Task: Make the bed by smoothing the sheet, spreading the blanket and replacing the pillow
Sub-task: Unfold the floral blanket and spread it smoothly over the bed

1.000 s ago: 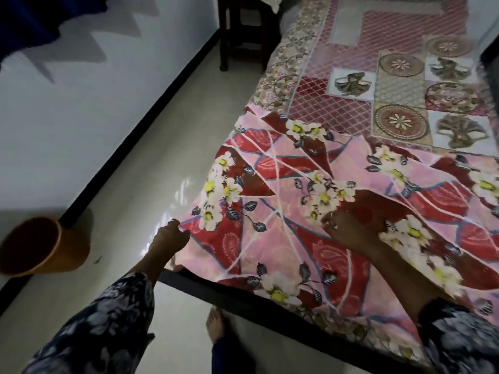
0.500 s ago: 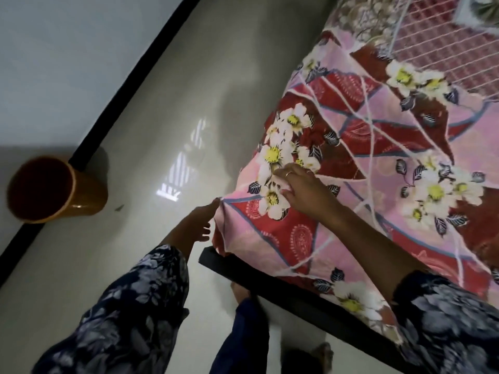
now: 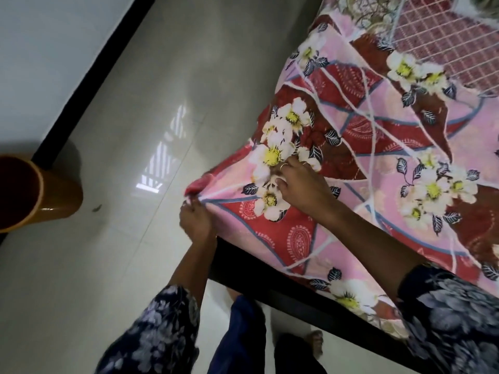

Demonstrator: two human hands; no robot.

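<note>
A pink and red blanket [image 3: 351,163] with white flowers lies spread over the near end of the bed. My left hand [image 3: 195,218] pinches the blanket's corner at the bed's left edge and holds it stretched outward over the floor. My right hand [image 3: 299,182] lies on the blanket just inside that corner, fingers bent and gathering the cloth by a white flower. At the top right a red checked sheet [image 3: 442,41] shows beyond the blanket's far edge. No pillow is in view.
The bed's dark frame [image 3: 283,290] runs diagonally below the blanket. A brown bucket [image 3: 40,193] stands on the pale tiled floor [image 3: 135,130] by the white wall [image 3: 54,41] and its black skirting. My bare feet [image 3: 314,344] are beside the frame.
The view has swung down and left toward the bed's corner. My left hand has closed on the blanket's corner and pulled it outward. My right hand stays by the white flower.
</note>
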